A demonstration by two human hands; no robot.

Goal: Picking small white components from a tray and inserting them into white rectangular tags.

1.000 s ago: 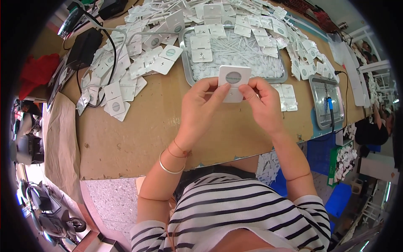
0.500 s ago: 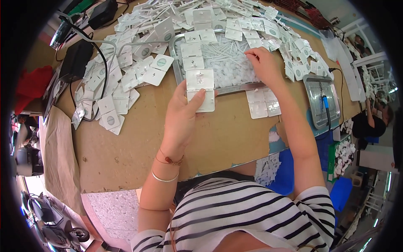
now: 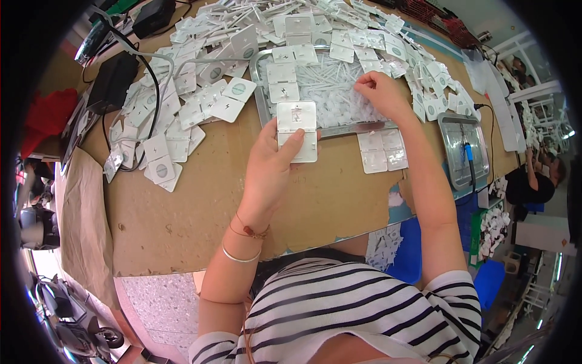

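So the left hand (image 3: pixel 270 168) has a good grip on a white plastic piece made of two square panels (image 3: pixel 297 114); the thumb lies across the lower panel and the other fingers are tucked behind; the piece is up in front of the near left part of a big silver metal tray (image 3: pixel 348 130), over the brown cardboard-covered table (image 3: pixel 194 218); the right hand (image 3: pixel 384 96) is over the tray's right side, fingertips drawn together at the small translucent plastic parts (image 3: pixel 327 100); can't tell if they've got one pinched or are just touching.

Just below the tray, near the right wrist, there's a pair of white two-panel pieces (image 3: pixel 383 150) lying side by side; a huge messy heap of white square-panelled pieces (image 3: pixel 242 27) wraps round the back and sides; off to the right sits a smaller silver metal tray (image 3: pixel 454 141) with a blue-handled tool (image 3: pixel 468 153) on it.
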